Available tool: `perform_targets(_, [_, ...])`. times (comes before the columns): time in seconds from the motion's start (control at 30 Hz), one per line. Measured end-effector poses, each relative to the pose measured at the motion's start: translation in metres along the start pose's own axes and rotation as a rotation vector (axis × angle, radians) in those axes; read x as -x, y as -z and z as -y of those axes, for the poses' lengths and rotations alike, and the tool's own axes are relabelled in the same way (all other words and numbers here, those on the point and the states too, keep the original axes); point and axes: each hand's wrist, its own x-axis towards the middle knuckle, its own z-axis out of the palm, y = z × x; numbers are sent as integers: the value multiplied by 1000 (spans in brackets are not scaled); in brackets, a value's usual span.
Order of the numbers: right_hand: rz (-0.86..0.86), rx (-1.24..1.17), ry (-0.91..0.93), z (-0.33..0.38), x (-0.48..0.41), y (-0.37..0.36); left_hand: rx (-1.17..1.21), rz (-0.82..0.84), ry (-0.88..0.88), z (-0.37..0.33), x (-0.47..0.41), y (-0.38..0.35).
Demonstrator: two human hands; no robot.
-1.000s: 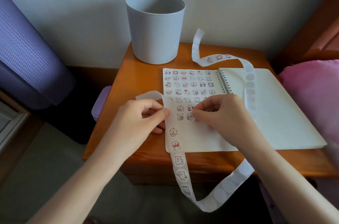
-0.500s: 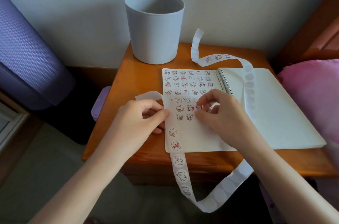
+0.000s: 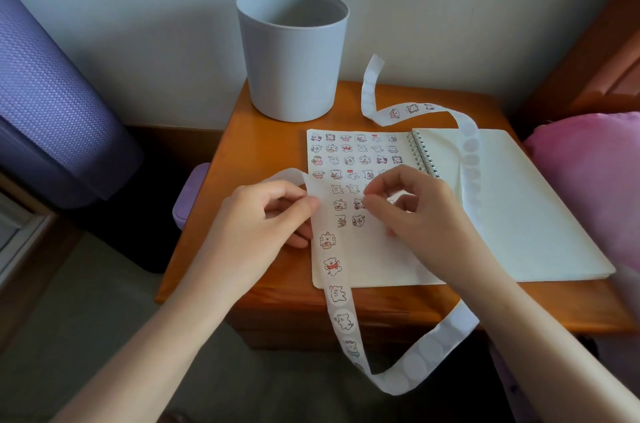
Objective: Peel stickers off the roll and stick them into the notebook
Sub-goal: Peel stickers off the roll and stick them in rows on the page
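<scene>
Pale grey bin [image 3: 292, 58]; orange-brown table [image 3: 263, 159]; cream notebook [image 3: 526, 214] dotted with little cartoon stickers [image 3: 349, 161]; purple dimpled mat [image 3: 52, 103]; pink cushion [image 3: 588, 162].

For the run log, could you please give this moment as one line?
step: sticking | left hand: pinches sticker strip | right hand: pinching over notebook left page, sticker not discernible

My bench [image 3: 270, 152] is shining as glossy, varnished wood. My notebook [image 3: 519, 207] is showing matt cream paper, its spiral binding [image 3: 423, 155] glinting like metal wire. The sticker strip [image 3: 429, 350] is looking smooth and faintly waxy. The grey pot [image 3: 291, 69] is reading as matt plastic, the purple roll [image 3: 52, 103] as dimpled.
</scene>
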Motion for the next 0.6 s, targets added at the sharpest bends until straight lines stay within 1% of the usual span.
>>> perform_targets(0.13, [41, -12, 122, 11, 8, -4, 63, -29, -7, -3, 0, 0])
perform_targets(0.23, [95, -19, 167, 17, 15, -3, 89, -61, -18, -5, 1, 1])
perform_targets(0.33, [148, -34, 169, 17, 18, -2, 87, -90, -34, -6, 1, 0])
perform_targets(0.43, [182, -65, 152, 18, 18, -1, 67, -70, -43, -8, 2, -1])
perform_targets(0.53, [179, -141, 116, 18, 17, 0, 82, -55, -45, -11, 3, -2])
perform_targets(0.6, [157, -164, 102, 17, 16, 1, 143, -42, -14, -14, 3, -3])
